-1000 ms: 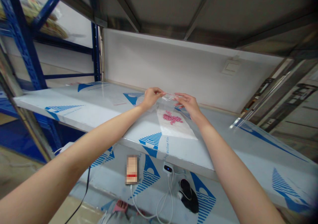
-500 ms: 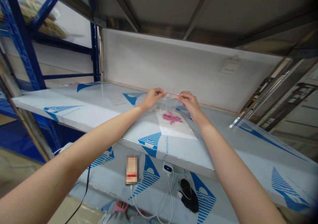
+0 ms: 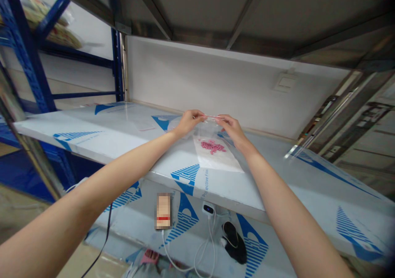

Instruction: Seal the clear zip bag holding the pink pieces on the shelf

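Both hands pinch the red-lined top edge of a clear zip bag (image 3: 207,126) over the upper shelf. My left hand (image 3: 190,121) grips the left part of that edge, fingertips pressed together. At its right part, my right hand (image 3: 228,128) is closed in a similar pinch. Just below lies a cluster of small pink beads (image 3: 212,146) over a white rectangular area (image 3: 220,163). Whether the beads are inside the bag or under it, I cannot tell. Partly hidden behind my left hand is a clear, rounded plastic item (image 3: 173,124).
The film-covered shelf (image 3: 117,146) has another faint red-lined flat piece (image 3: 146,128) at left. On the lower level are a phone (image 3: 163,211) on a cable, a white powered device (image 3: 208,209) and a black object (image 3: 234,245). A metal shelf (image 3: 197,10) hangs overhead.
My right hand has shifted slightly left along the bag's top edge, nearer my left hand. The pink beads have changed their arrangement a little. My left hand stays nearly in place.
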Motion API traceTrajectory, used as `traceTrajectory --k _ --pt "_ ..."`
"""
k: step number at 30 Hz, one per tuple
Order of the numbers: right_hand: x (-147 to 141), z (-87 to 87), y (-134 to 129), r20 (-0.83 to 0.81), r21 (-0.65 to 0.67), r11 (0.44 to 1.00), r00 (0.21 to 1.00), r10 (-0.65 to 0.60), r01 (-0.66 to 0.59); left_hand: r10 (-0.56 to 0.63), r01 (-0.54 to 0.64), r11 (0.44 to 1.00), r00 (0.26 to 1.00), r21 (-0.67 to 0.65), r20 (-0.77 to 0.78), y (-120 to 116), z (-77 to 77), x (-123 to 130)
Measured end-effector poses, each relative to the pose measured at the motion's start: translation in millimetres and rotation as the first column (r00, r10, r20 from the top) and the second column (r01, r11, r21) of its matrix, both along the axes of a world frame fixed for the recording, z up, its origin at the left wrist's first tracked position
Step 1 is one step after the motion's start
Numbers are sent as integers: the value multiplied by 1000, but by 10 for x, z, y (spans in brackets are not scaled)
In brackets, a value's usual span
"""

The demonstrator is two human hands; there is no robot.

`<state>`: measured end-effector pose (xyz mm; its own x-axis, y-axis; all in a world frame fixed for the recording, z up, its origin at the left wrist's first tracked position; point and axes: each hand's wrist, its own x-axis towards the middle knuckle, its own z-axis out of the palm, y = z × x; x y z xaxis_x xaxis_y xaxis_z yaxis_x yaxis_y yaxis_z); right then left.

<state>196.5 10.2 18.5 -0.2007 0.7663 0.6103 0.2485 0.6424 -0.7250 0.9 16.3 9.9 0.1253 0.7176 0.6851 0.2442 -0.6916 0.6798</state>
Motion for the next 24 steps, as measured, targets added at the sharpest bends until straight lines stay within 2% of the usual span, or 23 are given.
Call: traceTrajectory --k 7,12,16,24 --pt "-14 28 -25 42 71 998 999 -3 0 -41 41 999 999 -6 -22 -87 13 52" --pt "-1 51 -42 43 108 993 998 44 -49 -103 102 995 995 -13 -12 -134 -4 95" --pt "-11 53 -57 104 127 990 993 53 -66 -83 82 997 996 -5 -45 -150 1 104" --pt "-12 13 -21 51 66 998 999 5 -8 -22 22 999 1000 23 -20 -119 64 88"
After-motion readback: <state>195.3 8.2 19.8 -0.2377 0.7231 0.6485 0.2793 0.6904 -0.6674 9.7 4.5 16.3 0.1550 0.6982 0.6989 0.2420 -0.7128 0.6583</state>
